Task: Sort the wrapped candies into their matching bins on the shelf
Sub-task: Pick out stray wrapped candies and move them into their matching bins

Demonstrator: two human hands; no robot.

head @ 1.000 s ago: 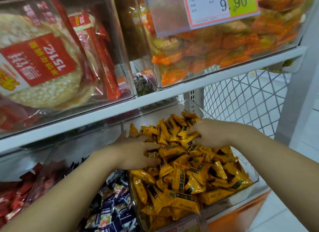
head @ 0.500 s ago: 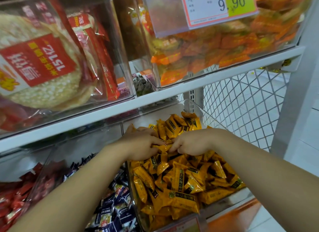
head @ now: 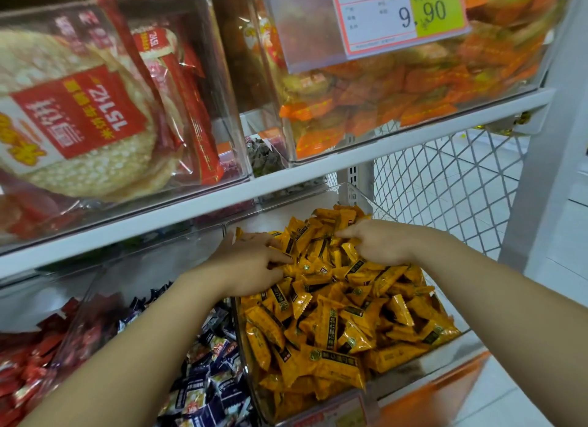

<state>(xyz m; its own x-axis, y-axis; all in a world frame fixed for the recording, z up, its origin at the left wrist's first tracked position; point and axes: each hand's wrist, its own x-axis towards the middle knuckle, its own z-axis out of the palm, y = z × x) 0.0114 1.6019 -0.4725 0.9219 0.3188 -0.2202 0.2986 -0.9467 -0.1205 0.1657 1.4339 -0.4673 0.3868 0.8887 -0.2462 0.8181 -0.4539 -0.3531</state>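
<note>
A clear bin (head: 359,195) on the lower shelf is heaped with yellow wrapped candies (head: 343,318). Both my hands are in the back half of that heap. My left hand (head: 251,261) lies on the pile at its left side, fingers stretched rightward and pressing on the wrappers. My right hand (head: 378,243) sits a little further back and to the right. Its fingers are curled down into the candies and its fingertips are buried among them. A narrow strip of yellow wrappers separates the two hands.
A bin of dark blue wrapped candies (head: 206,382) stands left of the yellow one, then red candies (head: 28,363). The white shelf board (head: 318,169) above carries bins of orange packets (head: 397,99) and rice-cake bags (head: 79,130), with a price tag (head: 401,16). Wire mesh (head: 445,188) closes the right side.
My right hand slid left until it nearly met the left hand, then drew back to the right and further into the bin. My left hand stayed on the pile's left side.
</note>
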